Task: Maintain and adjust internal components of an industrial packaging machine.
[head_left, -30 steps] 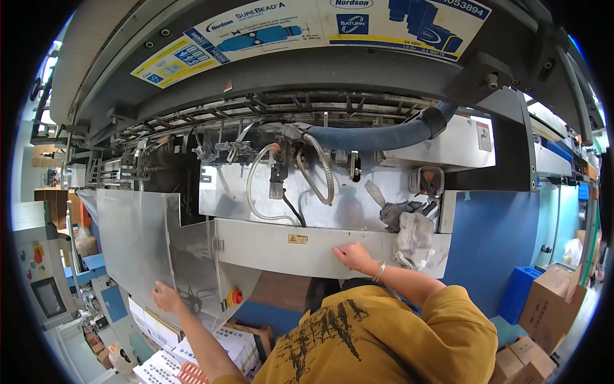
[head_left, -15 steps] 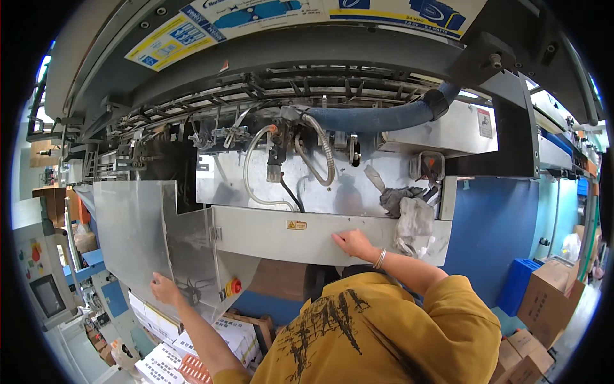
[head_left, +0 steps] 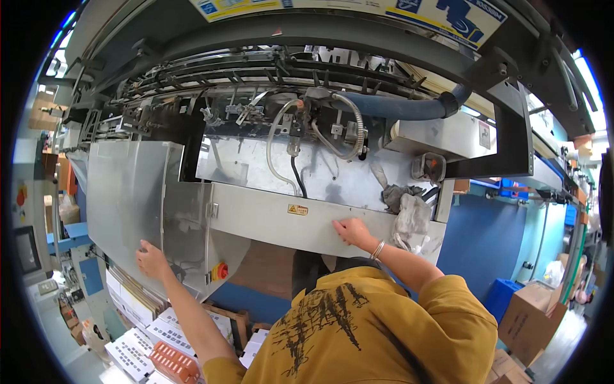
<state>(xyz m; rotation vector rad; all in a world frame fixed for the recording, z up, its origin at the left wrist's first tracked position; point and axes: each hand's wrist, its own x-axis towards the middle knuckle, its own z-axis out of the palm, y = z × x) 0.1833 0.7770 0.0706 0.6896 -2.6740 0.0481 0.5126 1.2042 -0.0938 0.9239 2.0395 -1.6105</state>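
A clear plastic guard cover (head_left: 125,198) stands at the left front of a large machine. My left hand (head_left: 152,260) is in front of its lower part, with bent fingers slightly apart and nothing seen in them; whether they touch the plastic I cannot tell. Along the machine's front runs a pale metal panel (head_left: 259,212). My right hand (head_left: 353,232) is at that panel, loosely curled and empty, with a bracelet at the wrist. Just right of it, a crumpled whitish rag (head_left: 412,224) hangs over the panel, beside a dark grey cloth (head_left: 398,196).
Behind the panel are a thick blue hose (head_left: 400,106), a clear looped tube (head_left: 272,150) and a small clear container (head_left: 428,168). A red knob (head_left: 220,271) sits below the guard. White printed boxes (head_left: 131,351) and an orange tray (head_left: 174,362) lie lower left; cardboard boxes (head_left: 531,320) stand right.
My left hand has risen and shifted a little left in front of the guard cover. My right hand stays curled at the panel. The whole view has tilted slightly.
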